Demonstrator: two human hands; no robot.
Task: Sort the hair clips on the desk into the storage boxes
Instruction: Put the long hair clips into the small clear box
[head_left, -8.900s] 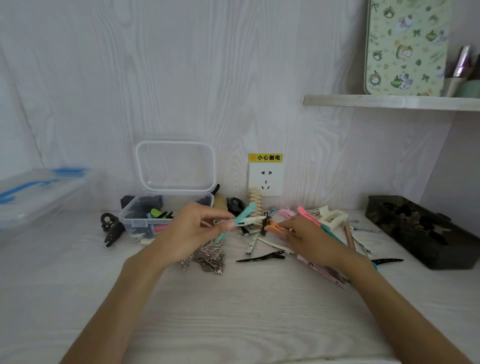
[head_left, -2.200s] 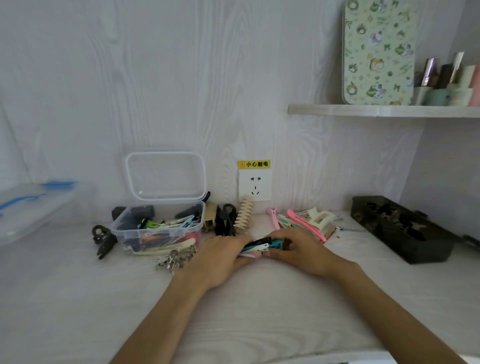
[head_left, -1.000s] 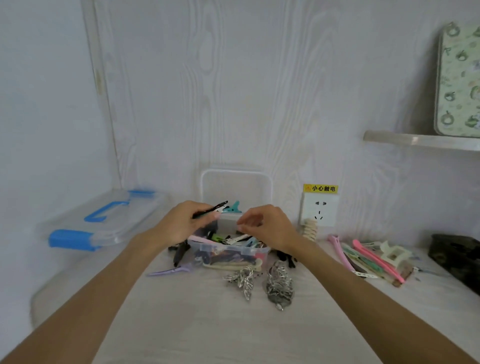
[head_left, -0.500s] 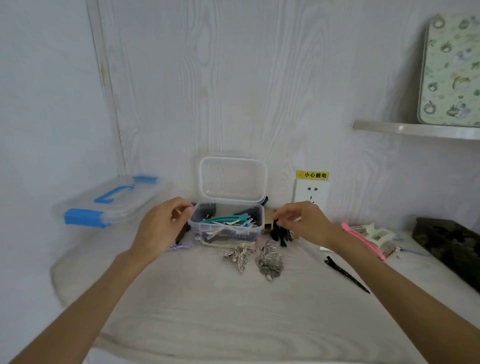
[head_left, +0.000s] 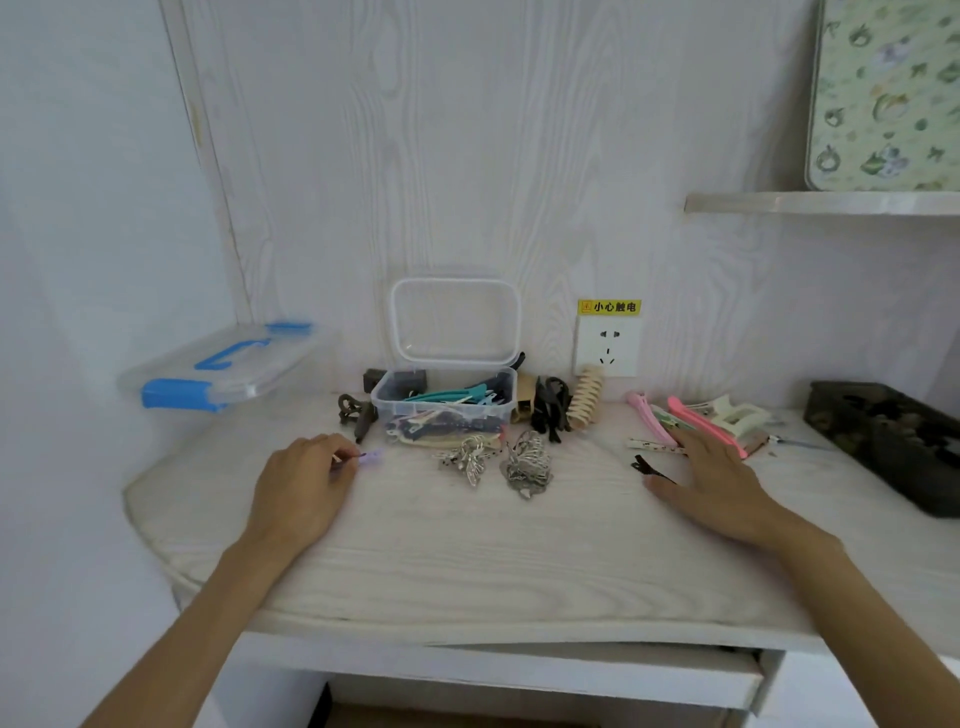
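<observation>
A clear storage box (head_left: 382, 404) with its lid up stands at the back of the desk, holding teal, black and other clips. My left hand (head_left: 304, 486) lies on the desk in front of it and pinches a small purple clip (head_left: 373, 458). My right hand (head_left: 714, 475) lies flat with straight fingers over a long black clip (head_left: 644, 466), its fingertips beside the pink clips (head_left: 698, 421). Silver metal clips (head_left: 525, 460) lie in two heaps in front of the box. Black and beige claw clips (head_left: 569, 402) stand to the box's right.
A dark box (head_left: 883, 441) sits at the right edge of the desk. A clear case with blue latches (head_left: 218, 371) rests at the back left. A wall socket (head_left: 608, 345) is behind the clips. A shelf (head_left: 821, 202) juts out at upper right. The desk's front edge curves.
Both hands have come down from the clear box to the desk: the left onto the purple clip, the right outward onto the black clip. The teal and black clips now lie in the box.
</observation>
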